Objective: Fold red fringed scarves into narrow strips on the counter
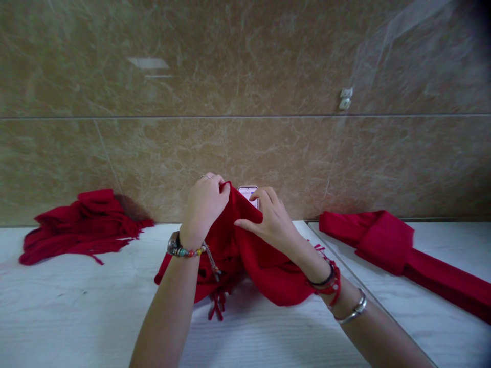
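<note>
A red fringed scarf (276, 278) hangs in loose folds over the pale wooden surface in front of me. My left hand (207, 207) pinches its upper edge between thumb and fingers and lifts it. On the other side of the raised fold, my right hand (270, 217) has its thumb and fingers apart, the thumb close against the cloth. Behind the scarf a phone (248, 191) stands with its screen lit, partly covered by the cloth and my right fingers. Some fringe dangles below the folds.
Another crumpled red fringed scarf (84, 222) lies at the left by the wall. At the right, a folded red cloth (383, 243) has a long strip running toward the edge of view. A brown marbled tile wall (230, 76) rises behind, with a small white hook (346, 98) on it.
</note>
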Available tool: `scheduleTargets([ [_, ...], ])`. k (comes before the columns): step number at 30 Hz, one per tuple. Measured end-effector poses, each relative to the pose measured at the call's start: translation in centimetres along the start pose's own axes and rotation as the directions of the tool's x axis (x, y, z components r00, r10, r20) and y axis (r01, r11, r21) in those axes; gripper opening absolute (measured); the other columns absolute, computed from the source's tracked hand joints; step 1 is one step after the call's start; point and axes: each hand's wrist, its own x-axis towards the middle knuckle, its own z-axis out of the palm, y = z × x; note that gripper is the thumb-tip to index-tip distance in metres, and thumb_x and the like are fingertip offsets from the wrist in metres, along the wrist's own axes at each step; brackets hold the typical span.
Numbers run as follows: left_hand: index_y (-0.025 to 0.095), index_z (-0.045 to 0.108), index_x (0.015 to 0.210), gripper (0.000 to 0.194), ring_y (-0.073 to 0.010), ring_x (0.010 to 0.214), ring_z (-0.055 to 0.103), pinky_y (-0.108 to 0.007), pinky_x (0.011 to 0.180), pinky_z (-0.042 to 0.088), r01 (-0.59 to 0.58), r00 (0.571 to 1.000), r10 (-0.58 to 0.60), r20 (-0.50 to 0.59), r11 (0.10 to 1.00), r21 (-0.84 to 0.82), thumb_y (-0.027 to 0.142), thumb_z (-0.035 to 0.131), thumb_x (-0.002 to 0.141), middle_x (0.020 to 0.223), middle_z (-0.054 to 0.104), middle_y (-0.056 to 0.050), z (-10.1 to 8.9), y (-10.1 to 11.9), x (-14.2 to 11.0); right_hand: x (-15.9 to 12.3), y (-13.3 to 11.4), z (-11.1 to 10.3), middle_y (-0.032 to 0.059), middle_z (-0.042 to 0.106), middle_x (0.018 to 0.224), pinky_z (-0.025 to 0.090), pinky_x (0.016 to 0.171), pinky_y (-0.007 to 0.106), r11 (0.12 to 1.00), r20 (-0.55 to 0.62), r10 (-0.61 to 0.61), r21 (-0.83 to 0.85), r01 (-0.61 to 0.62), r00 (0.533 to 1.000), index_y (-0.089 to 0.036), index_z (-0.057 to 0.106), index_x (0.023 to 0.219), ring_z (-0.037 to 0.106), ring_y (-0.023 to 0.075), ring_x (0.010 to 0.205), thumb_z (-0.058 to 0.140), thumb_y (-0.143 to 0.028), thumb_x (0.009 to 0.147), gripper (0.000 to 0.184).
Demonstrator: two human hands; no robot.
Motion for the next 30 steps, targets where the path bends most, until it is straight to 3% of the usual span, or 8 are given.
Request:
scheduleTargets([
  [4, 0.015, 0.063, 0.076, 0.022, -0.0193, 0.081, 0.058, -0.030, 0.076, 0.044, -0.008, 1.000, 0.008, -0.008, 1.000, -0.008, 0.022, 0.043, 0.084, 0.087, 0.064, -0.008, 0.0, 0.2, -0.1, -0.5, -1.6, 0.6, 0.0146, 0.053, 0.109, 0.035, 0.091, 0.048, 0.971, 0.067, -0.039, -0.231, 0.054, 0.997, -0.016, 0.059, 0.091, 0.047, 0.0288, 0.102, 0.063, -0.050, 0.072, 0.040],
  [7, 0.014, 0.063, 0.076, 0.023, -0.0199, 0.081, 0.059, -0.030, 0.076, 0.044, 0.002, 1.000, -0.002, 0.005, 1.000, -0.014, 0.022, 0.043, 0.084, 0.087, 0.064, -0.009, -0.1, 0.1, 0.0, -0.7, -1.8, 1.4, 0.0141, 0.055, 0.109, 0.029, 0.096, 0.049, 0.941, 0.097, -0.045, -0.331, 0.075, 0.994, -0.016, 0.063, 0.083, 0.047, 0.0280, 0.103, 0.060, -0.031, 0.078, 0.016],
  [10, 0.015, 0.063, 0.077, 0.023, -0.0207, 0.080, 0.059, -0.031, 0.076, 0.044, 0.035, 0.999, -0.035, -0.016, 0.999, -0.010, 0.023, 0.043, 0.084, 0.086, 0.064, -0.009, -0.4, -0.6, 0.2, -0.5, -1.1, 1.4, 0.0112, 0.056, 0.108, 0.027, 0.099, 0.044, 0.942, 0.060, -0.070, -0.325, 0.086, 0.996, -0.018, 0.064, 0.078, 0.048, 0.0242, 0.103, 0.052, -0.017, 0.080, 0.013],
  [15, 0.016, 0.062, 0.074, 0.022, -0.0217, 0.082, 0.058, -0.032, 0.077, 0.044, 0.107, 0.993, -0.106, -0.043, 0.993, 0.041, 0.026, 0.045, 0.083, 0.087, 0.063, -0.010, -0.9, -2.3, 0.5, 0.3, 1.9, -0.3, 0.0099, 0.056, 0.104, 0.031, 0.096, 0.044, 0.956, -0.119, 0.020, -0.288, -0.054, 0.993, -0.020, 0.065, 0.077, 0.049, 0.0244, 0.101, 0.049, -0.016, 0.078, 0.016],
  [21, 0.014, 0.062, 0.077, 0.023, -0.0246, 0.085, 0.058, -0.035, 0.077, 0.044, 0.170, 0.985, -0.166, -0.052, 0.982, 0.083, 0.026, 0.043, 0.084, 0.090, 0.062, -0.012, -1.7, -2.4, 0.1, 0.6, 4.5, -2.1, 0.0092, 0.056, 0.101, 0.034, 0.091, 0.042, 0.938, -0.244, 0.057, -0.319, -0.136, 0.968, -0.020, 0.063, 0.071, 0.050, 0.0241, 0.096, 0.049, -0.015, 0.075, 0.016],
  [27, 0.014, 0.063, 0.082, 0.028, -0.0299, 0.090, 0.058, -0.041, 0.073, 0.045, 0.327, 0.944, -0.328, -0.018, 0.932, 0.153, 0.029, 0.040, 0.086, 0.092, 0.061, -0.013, -3.0, -4.3, 0.0, 0.6, 5.2, -2.5, 0.0110, 0.057, 0.102, 0.033, 0.092, 0.044, 0.929, -0.226, 0.096, -0.330, -0.169, 0.969, -0.019, 0.063, 0.071, 0.050, 0.0260, 0.100, 0.048, -0.014, 0.074, 0.016],
  [30, 0.014, 0.065, 0.085, 0.026, -0.0334, 0.092, 0.059, -0.045, 0.074, 0.045, 0.332, 0.929, -0.360, 0.091, 0.914, 0.232, 0.028, 0.043, 0.084, 0.095, 0.062, -0.016, -2.6, -5.0, -0.1, 0.7, 4.7, -2.2, 0.0114, 0.057, 0.102, 0.034, 0.091, 0.043, 0.937, -0.186, 0.111, -0.308, -0.166, 0.976, -0.018, 0.063, 0.071, 0.051, 0.0255, 0.100, 0.049, -0.013, 0.074, 0.016],
])
